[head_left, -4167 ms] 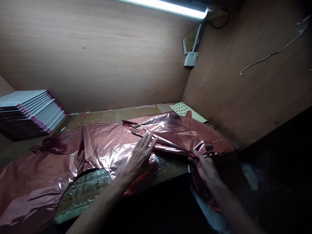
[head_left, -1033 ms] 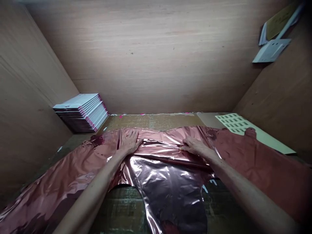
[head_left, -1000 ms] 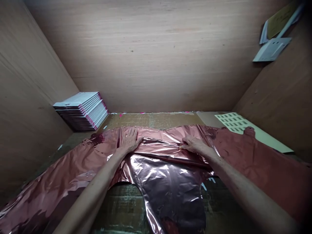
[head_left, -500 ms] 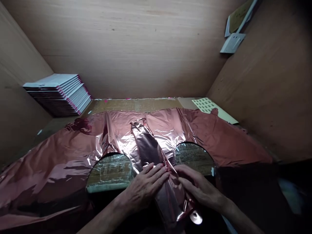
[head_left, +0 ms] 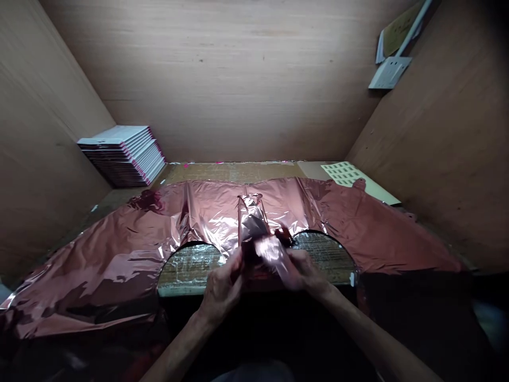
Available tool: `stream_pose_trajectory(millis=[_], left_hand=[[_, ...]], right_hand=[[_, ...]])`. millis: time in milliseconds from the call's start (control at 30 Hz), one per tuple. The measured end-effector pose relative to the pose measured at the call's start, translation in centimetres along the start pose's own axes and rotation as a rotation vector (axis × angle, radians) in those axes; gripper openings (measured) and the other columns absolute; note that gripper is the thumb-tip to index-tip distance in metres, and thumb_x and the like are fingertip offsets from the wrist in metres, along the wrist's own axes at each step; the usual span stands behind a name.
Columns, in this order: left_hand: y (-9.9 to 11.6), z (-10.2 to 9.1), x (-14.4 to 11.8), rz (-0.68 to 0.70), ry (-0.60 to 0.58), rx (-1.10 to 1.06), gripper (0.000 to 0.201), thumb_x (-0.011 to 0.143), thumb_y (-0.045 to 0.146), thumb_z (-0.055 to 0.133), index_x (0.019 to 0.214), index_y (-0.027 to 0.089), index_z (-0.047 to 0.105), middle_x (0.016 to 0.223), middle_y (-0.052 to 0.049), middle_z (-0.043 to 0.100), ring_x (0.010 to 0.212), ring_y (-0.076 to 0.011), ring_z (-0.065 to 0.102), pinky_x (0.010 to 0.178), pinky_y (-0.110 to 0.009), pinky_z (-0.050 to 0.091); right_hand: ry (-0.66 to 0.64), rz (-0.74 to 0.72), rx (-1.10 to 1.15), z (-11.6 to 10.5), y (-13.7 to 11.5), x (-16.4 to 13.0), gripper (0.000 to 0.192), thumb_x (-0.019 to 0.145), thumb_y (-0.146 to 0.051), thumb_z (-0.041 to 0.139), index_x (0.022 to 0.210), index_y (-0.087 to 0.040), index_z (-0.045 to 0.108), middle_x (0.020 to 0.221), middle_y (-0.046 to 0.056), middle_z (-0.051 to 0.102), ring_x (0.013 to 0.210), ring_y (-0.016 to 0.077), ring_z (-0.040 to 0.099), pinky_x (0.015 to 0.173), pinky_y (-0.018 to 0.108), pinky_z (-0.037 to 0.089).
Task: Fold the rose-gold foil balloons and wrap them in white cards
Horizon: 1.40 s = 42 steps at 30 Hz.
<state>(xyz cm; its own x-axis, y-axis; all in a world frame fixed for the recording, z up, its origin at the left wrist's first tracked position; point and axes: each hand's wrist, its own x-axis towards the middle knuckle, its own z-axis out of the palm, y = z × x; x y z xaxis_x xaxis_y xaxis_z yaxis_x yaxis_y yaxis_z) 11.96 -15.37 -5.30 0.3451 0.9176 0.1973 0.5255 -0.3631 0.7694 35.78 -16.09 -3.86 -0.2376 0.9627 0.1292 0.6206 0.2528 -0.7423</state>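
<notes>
A large, flat rose-gold foil balloon (head_left: 397,239) spreads over the worktop, with two rounded gaps along its near side. Between those gaps its narrow middle strip (head_left: 253,220) runs toward me, and the near end is doubled up and blurred by motion. My left hand (head_left: 220,289) is closed on the left side of this fold, thumb and fingers pinching the foil. On the other side my right hand (head_left: 312,273) grips the shiny folded part, its fingers partly hidden behind the foil.
Wooden panels (head_left: 246,79) enclose the worktop (head_left: 234,172) at the back and both sides. A stack of white packets with pink edges (head_left: 127,154) stands back left. At back right lies a pale yellow label sheet (head_left: 358,180). A white socket strip (head_left: 389,73) hangs upper right.
The near end of the strip, laid flat before, is now lifted and folded back away from me. My left hand went from pressing flat to pinching; my right hand rose slightly.
</notes>
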Motion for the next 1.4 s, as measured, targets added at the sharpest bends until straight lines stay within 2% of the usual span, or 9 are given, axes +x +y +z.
stream_pose_trajectory(millis=[133,300,433,500,733,900,1067,1300,1400], left_hand=[[2.0,0.0,2.7,-0.239,0.083,0.188,0.049,0.086,0.044,0.06,0.127,0.017,0.055,0.094,-0.009,0.072,0.081,-0.0235,0.069,0.073,-0.033,0.052],[1.6,1.8,1.3,0.365,-0.151,0.527,0.099,0.074,0.052,0.067,0.152,0.009,0.023,0.156,-0.024,0.028,0.145,-0.0413,0.022,0.116,-0.057,0.02],[0.9,3.7,-1.5,0.471,-0.362,0.618,0.093,0.077,0.024,0.058,0.155,0.012,0.011,0.162,-0.019,0.012,0.149,-0.0365,0.004,0.119,-0.057,0.005],[1.5,3.8,-2.3,0.483,-0.438,0.592,0.095,0.075,0.022,0.059,0.156,0.012,0.011,0.162,-0.018,0.01,0.149,-0.0367,0.004,0.12,-0.057,0.005],[2.8,-1.8,0.7,0.44,-0.564,0.179,0.097,0.078,0.074,0.053,0.152,0.017,0.028,0.157,-0.014,0.031,0.145,-0.033,0.028,0.119,-0.049,0.023],[1.1,-2.5,4.9,0.074,-0.485,-0.189,0.07,0.088,0.069,0.036,0.138,0.021,0.049,0.129,-0.011,0.063,0.113,-0.0279,0.061,0.095,-0.04,0.048],[2.0,1.4,8.3,-0.345,-0.182,0.137,0.032,0.083,0.037,0.06,0.107,0.016,0.058,0.084,-0.005,0.069,0.08,-0.0229,0.066,0.069,-0.031,0.047],[2.2,2.1,9.3,-0.206,-0.234,0.275,0.014,0.087,0.026,0.054,0.1,0.019,0.053,0.091,-0.005,0.067,0.087,-0.0213,0.063,0.07,-0.029,0.043],[2.2,0.7,10.8,-0.038,-0.357,0.31,0.013,0.085,0.02,0.054,0.098,0.02,0.056,0.091,-0.004,0.067,0.086,-0.0201,0.062,0.071,-0.028,0.043]], right_hand=[[0.074,0.316,0.071,1.0,0.5,3.0,0.039,0.085,-0.048,0.056,0.066,-0.015,0.061,0.058,0.0,0.055,0.058,0.015,0.055,0.049,0.021,0.037],[-0.105,0.351,0.134,0.2,-0.2,-0.1,0.045,0.086,-0.054,0.056,0.066,-0.015,0.061,0.053,-0.001,0.054,0.048,0.0135,0.052,0.042,0.021,0.036],[-0.126,0.026,-0.018,-1.0,-0.4,-5.9,0.058,0.083,-0.055,0.067,0.119,-0.01,0.062,0.106,0.015,0.069,0.097,0.0292,0.067,0.075,0.035,0.058],[-0.03,-0.28,-0.265,-1.0,0.4,-7.3,0.081,0.08,-0.047,0.074,0.144,-0.012,0.042,0.143,0.022,0.047,0.132,0.0368,0.045,0.103,0.048,0.047],[0.068,-0.612,-0.451,-0.1,2.6,-4.9,0.042,0.098,-0.011,0.042,0.141,-0.013,0.047,0.135,0.014,0.058,0.13,0.024,0.05,0.108,0.045,0.044],[0.083,-0.03,-0.078,-2.1,1.5,-0.9,0.03,0.099,-0.037,0.047,0.105,-0.016,0.067,0.1,0.008,0.072,0.092,0.0231,0.068,0.08,0.033,0.055],[0.127,0.496,-0.29,-1.6,0.1,4.3,0.036,0.09,-0.041,0.064,0.109,-0.011,0.06,0.093,0.015,0.07,0.09,0.0293,0.068,0.076,0.036,0.054],[0.105,-0.191,-0.776,0.7,-0.2,3.2,0.062,0.099,-0.042,0.047,0.15,-0.013,0.029,0.154,0.021,0.03,0.144,0.0333,0.024,0.116,0.053,0.023],[-0.033,-0.139,-0.783,0.5,0.2,3.6,0.058,0.098,-0.044,0.048,0.144,-0.009,0.04,0.149,0.023,0.039,0.138,0.0359,0.035,0.11,0.053,0.033]])
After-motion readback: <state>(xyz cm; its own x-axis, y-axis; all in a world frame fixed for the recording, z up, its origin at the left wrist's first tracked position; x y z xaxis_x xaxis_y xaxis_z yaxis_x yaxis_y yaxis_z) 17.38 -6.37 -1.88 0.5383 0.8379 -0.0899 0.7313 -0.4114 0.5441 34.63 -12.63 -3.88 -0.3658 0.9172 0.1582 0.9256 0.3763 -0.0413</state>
